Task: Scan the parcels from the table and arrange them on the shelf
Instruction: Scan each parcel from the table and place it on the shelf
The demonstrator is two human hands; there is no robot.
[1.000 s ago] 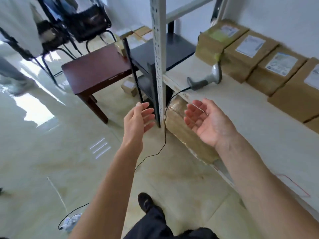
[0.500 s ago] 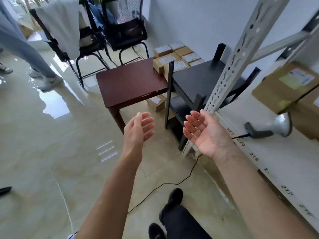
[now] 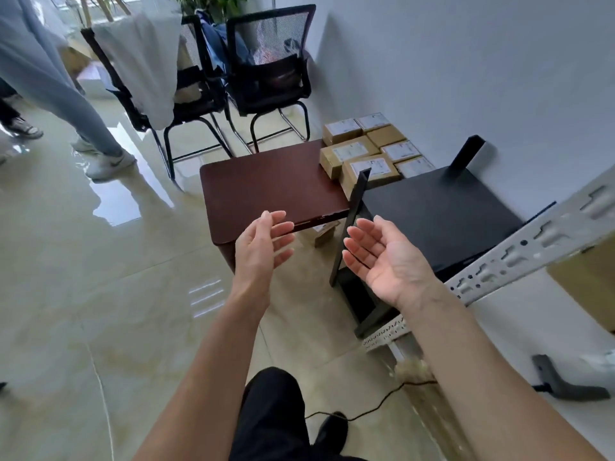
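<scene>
Above the floor, the left hand (image 3: 263, 249) and right hand (image 3: 387, 261) are still staying released and empty, palms facing, while the view is turning more to the table (image 3: 266, 191). Parcels (image 3: 366, 149) are lying flat at its far end, beside the wall. Black rack (image 3: 436, 211) is standing between right hand and parcels. Scanner (image 3: 565, 382) is lying on the shelf (image 3: 532, 314), handle pointing left.

Two black mesh chairs (image 3: 266, 71), potted plant (image 3: 213, 5), bystander's legs (image 3: 60, 94)
</scene>
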